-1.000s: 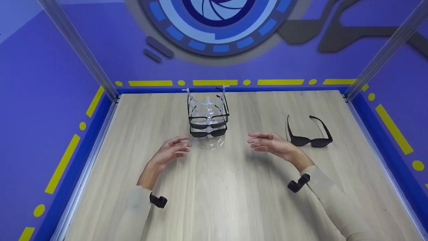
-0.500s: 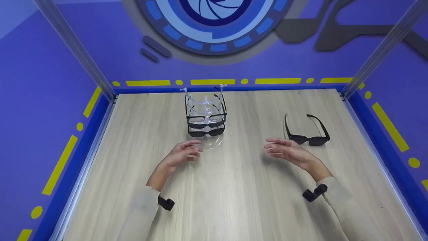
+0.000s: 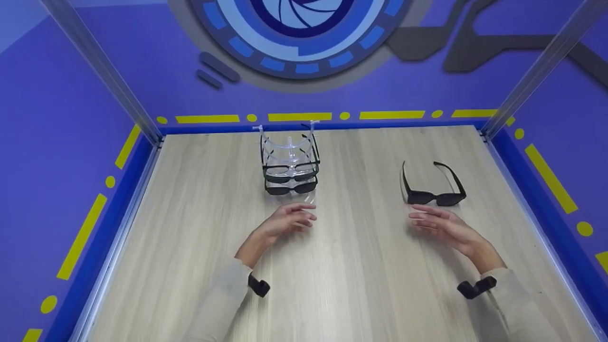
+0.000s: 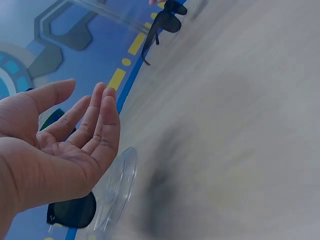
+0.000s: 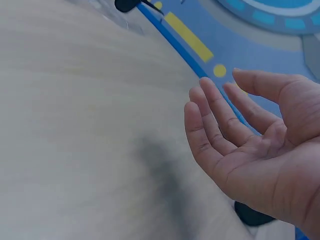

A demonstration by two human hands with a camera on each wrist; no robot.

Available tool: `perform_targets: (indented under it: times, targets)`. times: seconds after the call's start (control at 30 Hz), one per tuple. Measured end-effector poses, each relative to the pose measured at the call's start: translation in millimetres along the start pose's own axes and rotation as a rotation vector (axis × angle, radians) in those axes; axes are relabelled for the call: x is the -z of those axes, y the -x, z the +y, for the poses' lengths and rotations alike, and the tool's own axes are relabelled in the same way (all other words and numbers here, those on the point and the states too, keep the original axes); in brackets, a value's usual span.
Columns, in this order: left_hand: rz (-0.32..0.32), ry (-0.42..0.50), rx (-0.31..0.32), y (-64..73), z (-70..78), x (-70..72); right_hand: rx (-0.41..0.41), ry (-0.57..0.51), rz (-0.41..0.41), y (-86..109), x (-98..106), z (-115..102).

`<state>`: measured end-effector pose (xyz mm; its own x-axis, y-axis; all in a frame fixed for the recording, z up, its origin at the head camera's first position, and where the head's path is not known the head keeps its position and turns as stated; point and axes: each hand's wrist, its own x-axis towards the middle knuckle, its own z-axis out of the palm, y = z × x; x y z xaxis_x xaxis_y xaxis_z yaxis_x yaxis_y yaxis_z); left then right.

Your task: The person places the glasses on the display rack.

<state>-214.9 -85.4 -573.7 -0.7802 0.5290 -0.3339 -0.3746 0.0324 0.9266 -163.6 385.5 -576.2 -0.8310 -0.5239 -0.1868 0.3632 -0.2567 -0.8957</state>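
Observation:
A clear plastic display stand (image 3: 290, 147) holds several pairs of glasses one above another near the back of the table, among them black sunglasses (image 3: 290, 188) at the lowest level. My left hand (image 3: 280, 222) hovers in front of the stand's base, fingers loosely bent and holding nothing. To the right, another pair of black sunglasses (image 3: 436, 198) lies on the table with its temples unfolded and pointing back. Just in front of these is my right hand (image 3: 446, 230), above the table with relaxed fingers and no object in it. In both wrist views the palms are bare.
The wooden table (image 3: 351, 285) is bordered by blue printed panels (image 3: 361, 95) at the back and both sides. Metal posts (image 3: 536, 71) rise at the back corners. Each wrist wears a small black camera (image 3: 259, 286).
Both hands have moved to the right, the left from beside the stand to in front of its base, the right to in front of the loose sunglasses. The glasses have stayed in place.

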Motion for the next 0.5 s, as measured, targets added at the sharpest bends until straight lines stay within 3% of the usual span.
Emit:
perform_targets:
  times: [0.27,0.5]
  targets:
    - [-0.058,0.018,-0.008,-23.5,2.6,-25.1,-0.003,-0.087,0.038,35.8,29.7,-4.9]
    - [-0.127,0.034,-0.008,-42.5,2.1,-46.3,-0.015,-0.117,0.067,49.5,45.1,-8.1]
